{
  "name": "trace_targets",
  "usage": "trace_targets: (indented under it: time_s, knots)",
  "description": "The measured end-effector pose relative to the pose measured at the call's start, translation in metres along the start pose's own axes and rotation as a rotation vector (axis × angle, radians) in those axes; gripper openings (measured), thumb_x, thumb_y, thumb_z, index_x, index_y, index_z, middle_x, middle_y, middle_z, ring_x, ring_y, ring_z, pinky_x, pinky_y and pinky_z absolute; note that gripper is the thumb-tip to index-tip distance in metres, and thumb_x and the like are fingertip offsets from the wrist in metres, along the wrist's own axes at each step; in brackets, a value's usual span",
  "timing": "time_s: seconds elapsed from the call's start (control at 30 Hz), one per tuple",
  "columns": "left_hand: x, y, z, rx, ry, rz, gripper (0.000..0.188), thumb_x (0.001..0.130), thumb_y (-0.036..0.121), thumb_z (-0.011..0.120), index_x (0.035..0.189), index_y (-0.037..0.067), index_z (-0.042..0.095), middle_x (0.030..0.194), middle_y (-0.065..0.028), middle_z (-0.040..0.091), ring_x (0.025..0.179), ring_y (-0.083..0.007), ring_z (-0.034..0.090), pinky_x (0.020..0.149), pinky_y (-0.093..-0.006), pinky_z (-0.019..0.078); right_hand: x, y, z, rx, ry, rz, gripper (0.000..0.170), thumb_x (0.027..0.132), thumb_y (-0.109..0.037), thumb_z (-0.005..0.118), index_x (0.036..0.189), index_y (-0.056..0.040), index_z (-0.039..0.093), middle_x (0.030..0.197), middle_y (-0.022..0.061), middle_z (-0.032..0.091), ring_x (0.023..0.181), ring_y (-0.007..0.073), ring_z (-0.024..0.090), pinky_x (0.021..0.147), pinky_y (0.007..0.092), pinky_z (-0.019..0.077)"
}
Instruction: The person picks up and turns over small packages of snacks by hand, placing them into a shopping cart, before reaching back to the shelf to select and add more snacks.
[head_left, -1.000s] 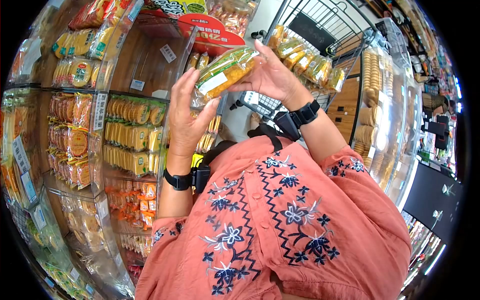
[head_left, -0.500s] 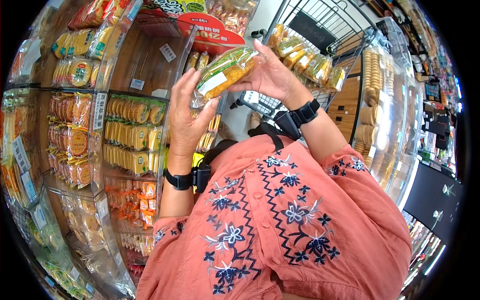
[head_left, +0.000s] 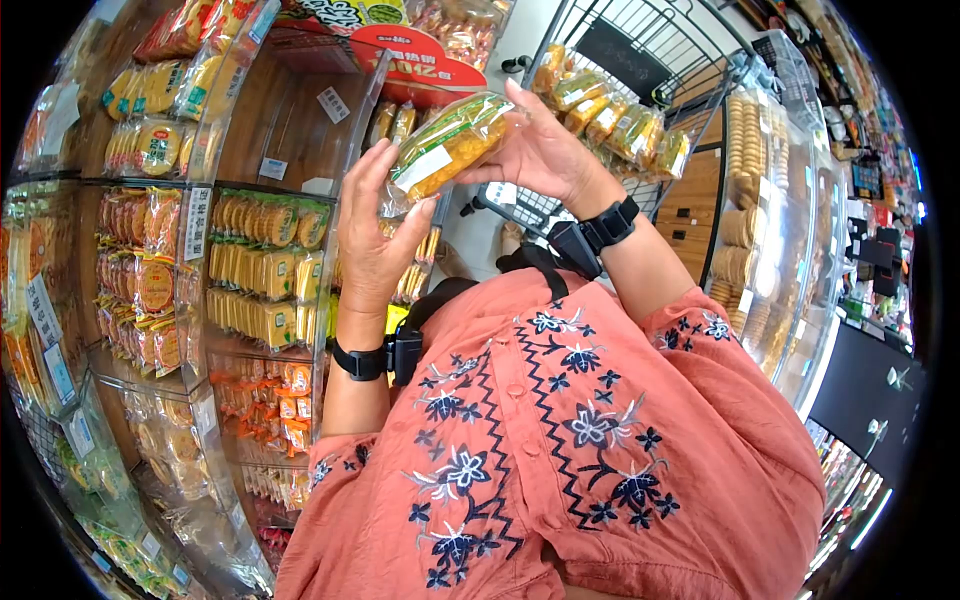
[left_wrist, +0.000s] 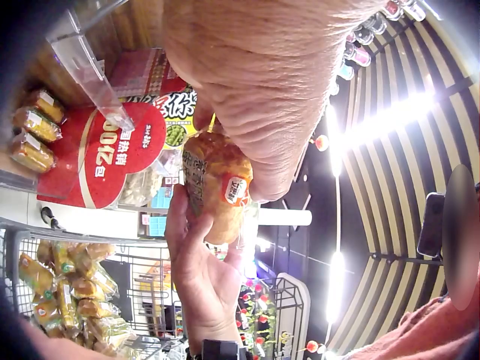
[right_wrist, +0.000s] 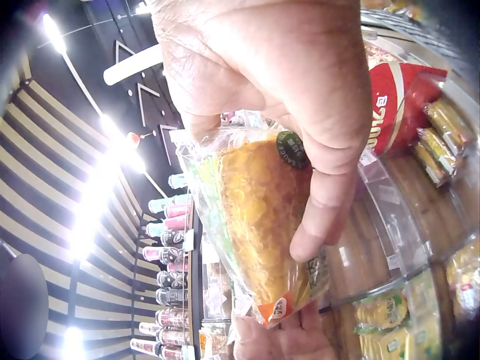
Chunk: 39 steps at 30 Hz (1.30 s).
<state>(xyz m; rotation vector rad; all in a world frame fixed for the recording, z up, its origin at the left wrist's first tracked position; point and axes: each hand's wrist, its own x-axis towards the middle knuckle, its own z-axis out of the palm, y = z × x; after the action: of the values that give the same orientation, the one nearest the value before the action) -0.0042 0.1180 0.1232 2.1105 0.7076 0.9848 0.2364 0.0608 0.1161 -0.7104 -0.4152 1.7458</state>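
Between both hands is a long golden bread in a clear wrapper (head_left: 455,150) with green print and a white label. My left hand (head_left: 375,225) holds its lower left end, thumb in front and fingers behind. At the other end, my right hand (head_left: 545,150) grips it with the thumb up along the top edge and the fingers beneath. The right wrist view shows the bread's browned surface (right_wrist: 259,210), a dark round sticker and an orange-and-white mark near its tip. In the left wrist view the bread (left_wrist: 221,187) overlaps the right palm.
Shelves of packaged biscuits (head_left: 265,265) rise on the left behind clear dividers. A wire shopping cart (head_left: 700,85) stands ahead, with several wrapped breads (head_left: 610,120) piled at it. A red sign (head_left: 420,65) is beyond the hands. Clear bins of round biscuits (head_left: 742,160) line the right.
Both hands keep their hold on the wrapped bread and stay nearly still. The head view has shifted very slightly.
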Motion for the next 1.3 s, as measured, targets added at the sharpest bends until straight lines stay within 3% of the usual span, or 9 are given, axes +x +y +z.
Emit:
trace_targets:
  time_s: [0.1,0.5,0.7,0.8,1.17,1.27,1.3]
  knots:
    - [-0.001,0.002,0.001,-0.010,-0.007,-0.025,0.055,0.085,0.010,0.072,0.137,0.005,0.053,0.139,-0.0150,0.054,0.128,-0.0291,0.052,0.107,-0.0393,0.0409,-0.001,0.000,-0.002,-0.005,0.002,-0.003,0.074,0.098,-0.062,0.045,0.145,-0.0049,0.040,0.137,0.0176,0.054,0.124,0.0327,0.058,0.101,0.0517,0.0514]
    - [0.001,0.002,0.010,-0.027,-0.048,-0.103,0.048,0.088,0.012,0.069,0.134,0.005,0.057,0.140,-0.0142,0.054,0.129,-0.0287,0.052,0.108,-0.0389,0.0399,-0.001,0.002,-0.019,0.065,0.021,0.023,0.071,0.099,-0.061,0.044,0.144,-0.0053,0.041,0.137,0.0172,0.055,0.123,0.0329,0.058,0.100,0.0531,0.0515]
    - [0.002,-0.005,0.021,-0.058,-0.051,-0.135,0.047,0.089,0.012,0.068,0.134,0.004,0.057,0.139,-0.0150,0.054,0.128,-0.0276,0.053,0.107,-0.0378,0.0408,0.000,0.003,-0.028,0.090,0.038,0.031,0.072,0.099,-0.062,0.042,0.144,-0.0057,0.042,0.138,0.0178,0.054,0.125,0.0336,0.056,0.101,0.0535,0.0509]
    - [0.005,-0.007,0.025,-0.051,-0.036,-0.118,0.048,0.085,0.011,0.073,0.131,0.006,0.059,0.135,-0.0166,0.056,0.123,-0.0312,0.057,0.102,-0.0387,0.0458,0.000,0.003,-0.035,0.095,0.047,0.039,0.072,0.099,-0.062,0.041,0.144,-0.0063,0.042,0.138,0.0179,0.053,0.126,0.0338,0.056,0.101,0.0535,0.0508]
    - [0.012,-0.011,0.039,-0.060,-0.085,-0.169,0.045,0.090,0.009,0.066,0.134,0.003,0.057,0.136,-0.0150,0.057,0.127,-0.0274,0.054,0.108,-0.0368,0.0401,0.005,0.002,-0.059,0.165,0.078,0.088,0.070,0.099,-0.062,0.043,0.148,-0.0117,0.038,0.141,0.0173,0.051,0.128,0.0345,0.053,0.102,0.0561,0.0497]
    - [0.014,-0.015,0.044,-0.062,-0.105,-0.207,0.045,0.090,0.007,0.065,0.133,0.003,0.058,0.135,-0.0145,0.057,0.126,-0.0269,0.055,0.107,-0.0361,0.0411,0.009,0.005,-0.067,0.175,0.134,0.116,0.080,0.098,-0.065,0.040,0.142,0.0017,0.043,0.138,0.0222,0.054,0.124,0.0350,0.057,0.101,0.0496,0.0520]
    - [0.014,-0.016,0.046,-0.063,-0.112,-0.223,0.045,0.090,0.006,0.065,0.133,0.003,0.058,0.135,-0.0143,0.058,0.125,-0.0267,0.055,0.106,-0.0358,0.0414,0.010,0.007,-0.071,0.187,0.134,0.130,0.080,0.098,-0.065,0.041,0.142,0.0018,0.044,0.137,0.0220,0.054,0.124,0.0350,0.057,0.101,0.0498,0.0520]
